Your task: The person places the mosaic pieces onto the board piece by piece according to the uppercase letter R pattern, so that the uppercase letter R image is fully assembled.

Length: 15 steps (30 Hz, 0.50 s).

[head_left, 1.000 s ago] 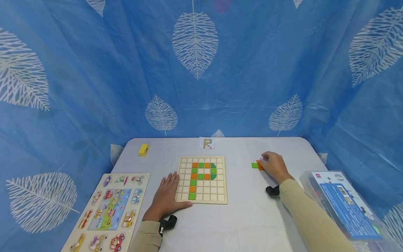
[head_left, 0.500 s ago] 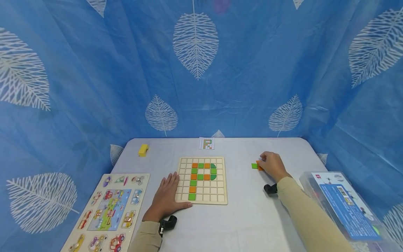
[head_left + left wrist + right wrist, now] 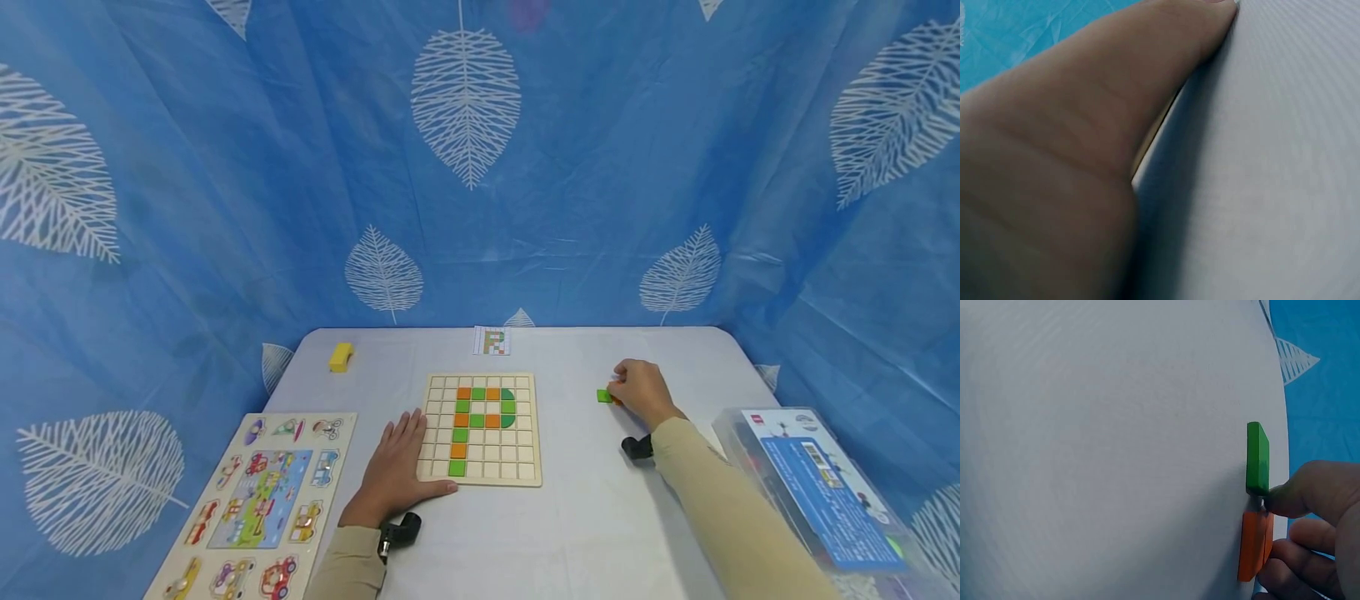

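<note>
My left hand (image 3: 396, 468) lies with its fingers spread along the left edge of a wooden grid board (image 3: 517, 467), thumb at the lower edge. Orange and green tiles sit in the board's cells, with dark green rounded ones at the upper right. To the right of the board, my right hand (image 3: 645, 392) pinches an orange square tile (image 3: 1254, 547) between thumb and curled fingers. The thumb tip meets the end of a green tile (image 3: 1257, 459) lying close beside it. In the left wrist view, the thumb (image 3: 1147, 56) hides most of the board.
A small card (image 3: 492, 341) with a coloured letter pattern lies behind the board. A yellow block (image 3: 341, 357) stands at the back left. A vehicle picture puzzle (image 3: 262, 500) lies at the left, a clear plastic box (image 3: 825, 492) at the right. Blue curtain surrounds the table.
My right hand has shifted slightly left, covering more of the orange tile. The green tile has slid a little left too. My left hand and the board have stayed put.
</note>
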### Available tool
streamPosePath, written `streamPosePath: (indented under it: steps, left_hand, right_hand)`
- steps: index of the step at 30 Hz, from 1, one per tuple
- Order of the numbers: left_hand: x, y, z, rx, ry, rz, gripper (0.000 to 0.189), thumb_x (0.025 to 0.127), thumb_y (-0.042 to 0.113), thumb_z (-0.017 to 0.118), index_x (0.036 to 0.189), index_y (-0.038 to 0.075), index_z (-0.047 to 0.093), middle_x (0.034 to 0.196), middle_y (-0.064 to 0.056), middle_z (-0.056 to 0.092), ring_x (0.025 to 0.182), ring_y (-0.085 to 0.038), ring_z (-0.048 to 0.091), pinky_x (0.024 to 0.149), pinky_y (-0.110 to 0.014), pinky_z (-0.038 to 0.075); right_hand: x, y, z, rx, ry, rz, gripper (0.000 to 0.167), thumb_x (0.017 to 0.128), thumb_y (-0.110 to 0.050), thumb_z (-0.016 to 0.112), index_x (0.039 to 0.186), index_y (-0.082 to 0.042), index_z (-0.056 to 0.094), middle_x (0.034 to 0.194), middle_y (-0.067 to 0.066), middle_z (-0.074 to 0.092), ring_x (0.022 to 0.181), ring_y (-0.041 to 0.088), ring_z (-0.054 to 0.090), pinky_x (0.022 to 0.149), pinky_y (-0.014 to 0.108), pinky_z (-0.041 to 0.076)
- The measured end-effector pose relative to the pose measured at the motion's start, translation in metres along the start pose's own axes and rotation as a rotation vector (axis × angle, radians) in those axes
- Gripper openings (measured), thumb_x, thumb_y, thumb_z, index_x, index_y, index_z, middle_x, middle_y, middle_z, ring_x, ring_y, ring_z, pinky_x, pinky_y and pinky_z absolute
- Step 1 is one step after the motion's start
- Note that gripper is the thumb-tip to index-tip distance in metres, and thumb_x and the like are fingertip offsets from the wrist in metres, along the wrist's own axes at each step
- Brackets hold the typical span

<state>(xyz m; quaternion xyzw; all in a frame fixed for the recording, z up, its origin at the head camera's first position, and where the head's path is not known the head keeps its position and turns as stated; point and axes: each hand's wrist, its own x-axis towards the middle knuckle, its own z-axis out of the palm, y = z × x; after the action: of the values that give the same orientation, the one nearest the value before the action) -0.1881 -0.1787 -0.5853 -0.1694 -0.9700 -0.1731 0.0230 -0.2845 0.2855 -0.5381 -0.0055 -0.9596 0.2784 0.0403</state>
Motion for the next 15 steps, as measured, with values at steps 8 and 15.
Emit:
streamPosePath:
  steps: [8,15]
  left_hand:
    - [0.0,0.0,0.0,0.001,0.002,-0.004,0.135,0.071,0.09,0.069,0.165,0.001,0.03,0.171,-0.014,0.026,0.158,-0.033,0.018,0.127,-0.05,0.011]
    - [0.001,0.0,0.0,-0.003,-0.006,-0.007,0.136,0.07,0.091,0.067,0.165,0.001,0.029,0.171,-0.014,0.025,0.158,-0.033,0.017,0.127,-0.051,0.011]
  right_hand:
    - [-0.002,-0.002,0.003,-0.017,0.031,-0.058,0.032,0.088,-0.004,0.074,0.116,0.013,0.071,0.104,0.025,0.072,0.098,0.042,0.068,0.088,0.057,0.057]
    - [-0.005,-0.019,0.003,0.003,0.03,-0.078,0.035,0.09,-0.002,0.078,0.121,0.012,0.07,0.111,0.025,0.071,0.103,0.041,0.067,0.09,0.055,0.057]
